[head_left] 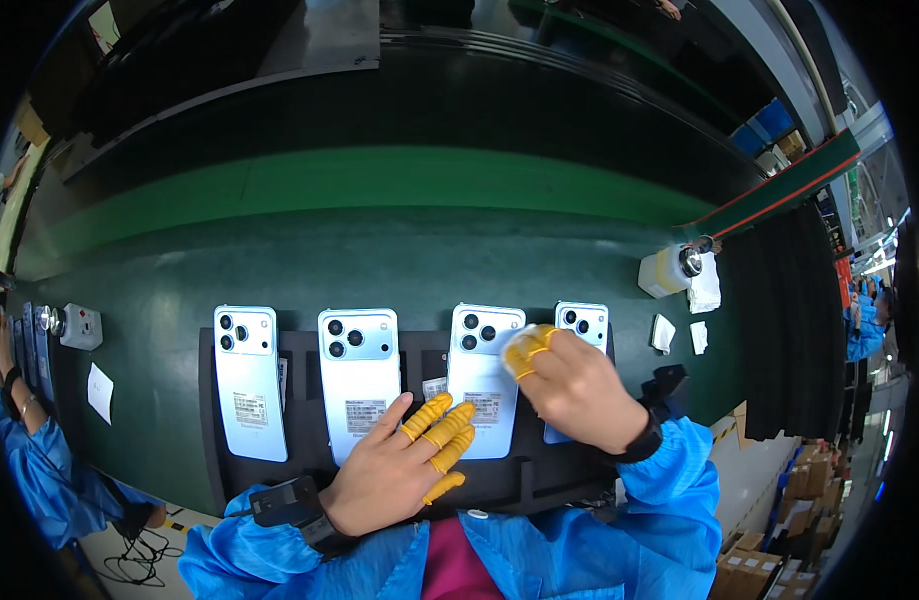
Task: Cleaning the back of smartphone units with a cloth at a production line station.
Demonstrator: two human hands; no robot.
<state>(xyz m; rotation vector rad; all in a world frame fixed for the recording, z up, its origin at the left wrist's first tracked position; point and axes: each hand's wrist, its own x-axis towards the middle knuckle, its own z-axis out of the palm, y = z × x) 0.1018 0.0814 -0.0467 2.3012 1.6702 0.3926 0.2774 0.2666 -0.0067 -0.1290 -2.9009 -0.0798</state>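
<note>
Several light-blue smartphones lie in a row, backs up, on a black foam tray (533, 480). My left hand (400, 465), with yellow finger cots, is open. Its fingers are spread, the tips over the lower left edge of the third phone (493, 437), and its thumb is beside the second phone (363, 392). Yellow finger cots also cover fingers of my right hand (577, 388), which is closed on a white wipe (510, 350) at the upper right of the third phone. That hand partly hides the rightmost phone (583, 318). Farther left is another phone (248, 375).
On the green bench (380, 250), a white bottle (663, 272) stands at the right beside folded white cloths (705, 285) and crumpled wipes (664, 334). At left are another bottle (82, 327), a paper slip (100, 392) and a co-worker's arm (28, 405).
</note>
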